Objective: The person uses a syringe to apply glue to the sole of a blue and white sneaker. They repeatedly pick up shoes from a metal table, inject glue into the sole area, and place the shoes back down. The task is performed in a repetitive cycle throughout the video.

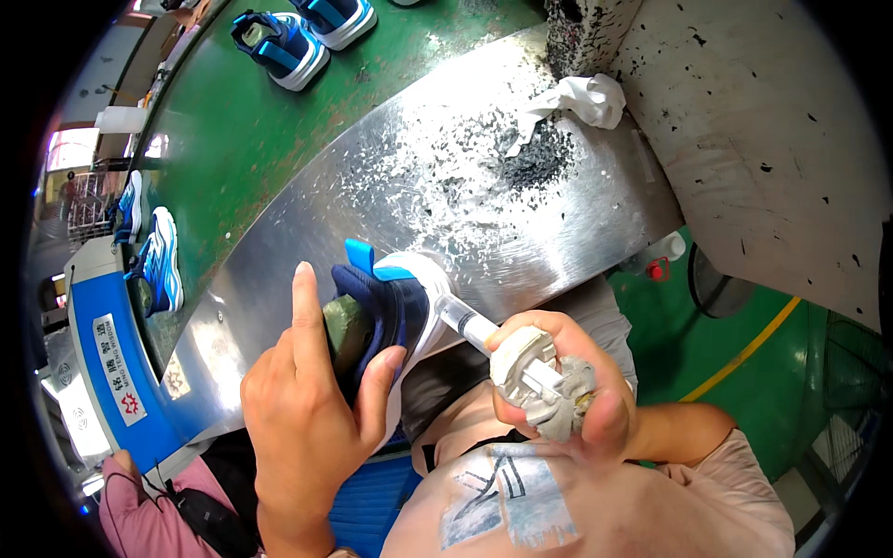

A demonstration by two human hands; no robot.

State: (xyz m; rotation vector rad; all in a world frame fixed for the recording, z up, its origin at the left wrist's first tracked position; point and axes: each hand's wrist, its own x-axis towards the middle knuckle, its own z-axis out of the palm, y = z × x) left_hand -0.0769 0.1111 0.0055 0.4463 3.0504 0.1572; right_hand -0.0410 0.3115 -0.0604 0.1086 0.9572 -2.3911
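The person wears a pale pink, loose T-shirt (642, 507) with a short, wide right sleeve (735, 479) that has soft creases. On its front sits a blocky print (512, 498) in grey-blue and whitish patches, its lower edge ragged, crossed by dark angular strokes. A narrow black strap (430, 456) shows against the shirt. Grey cloth (605, 325) covers the lap. Both the left hand (312, 400) and the right hand (605, 377) are bare, with short nails.

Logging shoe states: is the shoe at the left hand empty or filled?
Filled: a green insert shows inside the navy shoe at the left hand. How deep, cannot tell.
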